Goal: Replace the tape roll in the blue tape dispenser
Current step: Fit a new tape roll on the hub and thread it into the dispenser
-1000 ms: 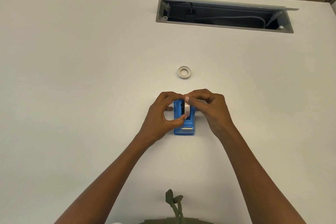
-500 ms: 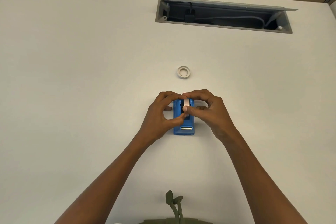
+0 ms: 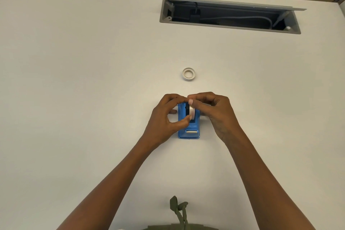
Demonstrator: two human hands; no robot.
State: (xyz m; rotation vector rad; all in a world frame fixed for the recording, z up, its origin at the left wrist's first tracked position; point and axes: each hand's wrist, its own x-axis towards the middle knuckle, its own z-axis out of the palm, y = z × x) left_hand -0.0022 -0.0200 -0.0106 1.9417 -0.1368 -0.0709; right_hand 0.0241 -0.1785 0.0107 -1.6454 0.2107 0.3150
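Two bare hands meet over a blue tape dispenser (image 3: 189,129) on a white table (image 3: 74,80): left hand (image 3: 164,119) & right hand (image 3: 214,112) pinch a white tape roll (image 3: 192,111) standing on edge in the dispenser's slot, w/ its metal cutter at the near end. A 2nd, thin tape ring (image 3: 188,74) lies flat just beyond; an open cable tray (image 3: 229,15) sits at the table's far side.

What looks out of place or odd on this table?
The cable hatch at the far edge stands open, showing wires inside. A tape ring lies flat, apart from the dispenser, where both hands hold a roll. Nothing is spilled or broken.
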